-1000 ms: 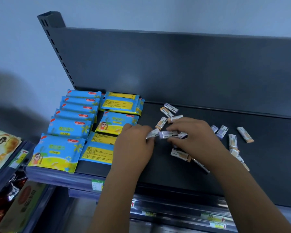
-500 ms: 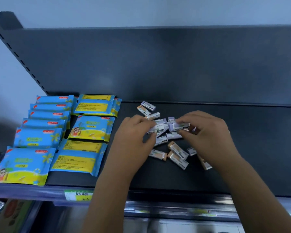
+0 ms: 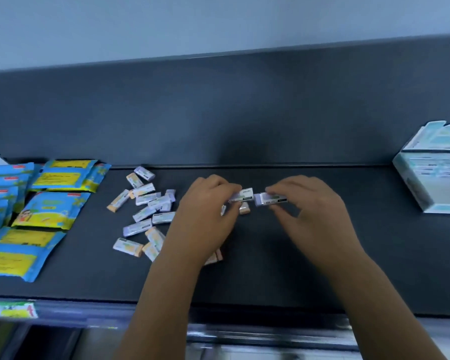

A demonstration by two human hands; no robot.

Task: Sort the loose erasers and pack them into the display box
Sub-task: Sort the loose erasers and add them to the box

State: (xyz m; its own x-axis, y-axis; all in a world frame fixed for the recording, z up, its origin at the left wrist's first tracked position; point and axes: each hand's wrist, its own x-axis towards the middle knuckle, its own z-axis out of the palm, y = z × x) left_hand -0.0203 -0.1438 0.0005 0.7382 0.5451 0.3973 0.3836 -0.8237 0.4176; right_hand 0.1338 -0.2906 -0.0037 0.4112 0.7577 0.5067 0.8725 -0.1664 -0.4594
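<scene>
Several small sleeved erasers [image 3: 144, 211] lie scattered on the dark shelf [image 3: 270, 281], left of my hands. My left hand [image 3: 205, 214] pinches a white-sleeved eraser [image 3: 243, 194] by its left end. My right hand [image 3: 307, 203] pinches a lilac eraser [image 3: 269, 198] by its right end. The two erasers are held end to end just above the shelf. An orange-tipped eraser [image 3: 244, 209] lies right under them. The pale display box [image 3: 434, 175] stands open at the far right, its lid flap up; its contents are too blurred to tell.
Blue and yellow packets [image 3: 50, 206] cover the left end of the shelf in overlapping rows. The shelf's dark back panel [image 3: 218, 113] rises behind. Price labels [image 3: 11, 309] sit on the front rail. Bare shelf lies between my right hand and the box.
The view has swung right, bringing the display box into sight. Both hands have moved right, away from the pile, each still holding an eraser.
</scene>
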